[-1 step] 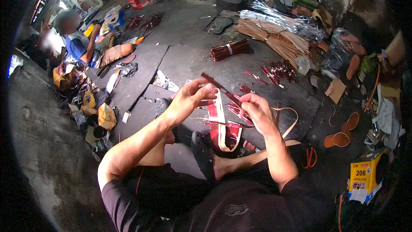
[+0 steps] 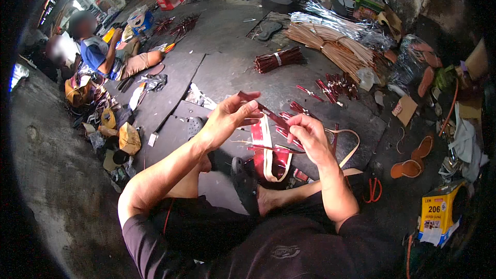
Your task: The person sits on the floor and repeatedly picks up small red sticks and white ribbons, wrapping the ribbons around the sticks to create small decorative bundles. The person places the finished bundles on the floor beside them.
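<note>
Apparently mid-work: one strip (image 2: pixel 272 116) in hand, many on the floor (image 2: pixel 227 67)

The dark red strip is at the centre of the frame, slanting down to the right between the two hands. The left hand (image 2: pixel 231 116) has its upper end between thumb and fingers, the other fingers loosely curled; the right hand (image 2: pixel 308 132) pinches its lower end, thumb against fingertips.

As for progress, this piece looks unfinished, since both hands are on it. A bundle (image 2: pixel 279 59) of similar strips, banded in white at upper centre, seems gathered and set aside, though whether those are finished or waiting cannot be told. Right of centre, a pile (image 2: pixel 341 87) lies loose, with no band visible round the whole of it. More short pieces (image 2: pixel 283 134) lie just below the hands, near a red sheet (image 2: pixel 257 134) and a cream band (image 2: pixel 266 135); they too seem unsorted. Judging by these loose lots, a fair amount probably remains. Apparent scissors (image 2: pixel 370 190) lie at lower right, untouched.
</note>
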Available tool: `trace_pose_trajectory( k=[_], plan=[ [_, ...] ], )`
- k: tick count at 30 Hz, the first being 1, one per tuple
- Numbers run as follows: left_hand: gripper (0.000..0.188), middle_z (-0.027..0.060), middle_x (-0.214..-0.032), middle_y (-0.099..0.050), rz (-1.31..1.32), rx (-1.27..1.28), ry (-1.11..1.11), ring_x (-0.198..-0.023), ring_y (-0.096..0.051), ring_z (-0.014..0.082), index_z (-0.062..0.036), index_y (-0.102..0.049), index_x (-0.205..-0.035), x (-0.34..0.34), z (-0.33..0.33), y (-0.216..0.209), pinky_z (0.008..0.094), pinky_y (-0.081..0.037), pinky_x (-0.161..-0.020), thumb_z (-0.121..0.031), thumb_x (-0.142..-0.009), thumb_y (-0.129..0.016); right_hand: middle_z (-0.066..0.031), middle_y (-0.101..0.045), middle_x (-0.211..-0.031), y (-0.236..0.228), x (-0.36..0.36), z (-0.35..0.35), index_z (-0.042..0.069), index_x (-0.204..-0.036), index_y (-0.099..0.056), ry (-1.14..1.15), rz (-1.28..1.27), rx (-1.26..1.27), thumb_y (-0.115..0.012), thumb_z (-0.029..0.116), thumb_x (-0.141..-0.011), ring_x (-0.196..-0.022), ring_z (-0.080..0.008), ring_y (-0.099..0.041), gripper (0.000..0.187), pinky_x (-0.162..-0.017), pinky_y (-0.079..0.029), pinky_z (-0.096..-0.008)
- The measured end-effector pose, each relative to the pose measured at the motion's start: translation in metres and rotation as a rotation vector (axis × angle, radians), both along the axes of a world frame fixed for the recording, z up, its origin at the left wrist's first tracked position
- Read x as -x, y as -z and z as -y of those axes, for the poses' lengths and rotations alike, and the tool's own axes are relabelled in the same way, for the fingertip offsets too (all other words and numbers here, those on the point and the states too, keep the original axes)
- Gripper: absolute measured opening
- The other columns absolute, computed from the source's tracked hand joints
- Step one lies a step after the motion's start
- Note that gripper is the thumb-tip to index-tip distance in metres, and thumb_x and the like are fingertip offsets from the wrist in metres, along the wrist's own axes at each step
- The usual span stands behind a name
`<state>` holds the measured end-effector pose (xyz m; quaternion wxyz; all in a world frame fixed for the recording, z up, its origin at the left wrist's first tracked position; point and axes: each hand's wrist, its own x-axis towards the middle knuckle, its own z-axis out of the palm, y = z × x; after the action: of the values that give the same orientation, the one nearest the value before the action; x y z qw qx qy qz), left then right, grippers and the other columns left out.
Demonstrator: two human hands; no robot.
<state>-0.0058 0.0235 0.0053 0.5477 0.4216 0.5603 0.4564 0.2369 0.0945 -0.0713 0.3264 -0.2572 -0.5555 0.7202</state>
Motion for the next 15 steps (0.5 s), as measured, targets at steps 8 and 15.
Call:
trace_pose_trajectory(
  k=[8,15],
  plan=[
    [0.038,0.0109,-0.108,-0.071,0.021,-0.059,-0.038,-0.095,-0.068,0.0145,0.0021,-0.064,-0.124,-0.003,0.000,-0.011,0.0313,-0.055,-0.090,-0.029,-0.103,-0.058,-0.0035,-0.064,-0.093,-0.036,0.002,0.017,0.000,-0.107,-0.064,0.112,0.105,-0.248,-0.058,0.006,-0.096,-0.086,-0.0115,-0.063,0.014,-0.076,-0.052,-0.0307],
    [0.036,0.0124,-0.108,-0.071,0.006,-0.079,-0.074,-0.095,-0.069,0.0169,0.0043,-0.064,-0.119,-0.011,0.003,-0.013,0.0322,-0.056,-0.089,-0.027,-0.102,-0.060,-0.0142,-0.067,-0.098,-0.059,0.025,0.020,0.002,-0.109,-0.064,0.354,0.244,-0.837,-0.068,0.008,-0.090,-0.087,-0.0277,-0.067,0.020,-0.077,-0.052,-0.0378]
  ],
)
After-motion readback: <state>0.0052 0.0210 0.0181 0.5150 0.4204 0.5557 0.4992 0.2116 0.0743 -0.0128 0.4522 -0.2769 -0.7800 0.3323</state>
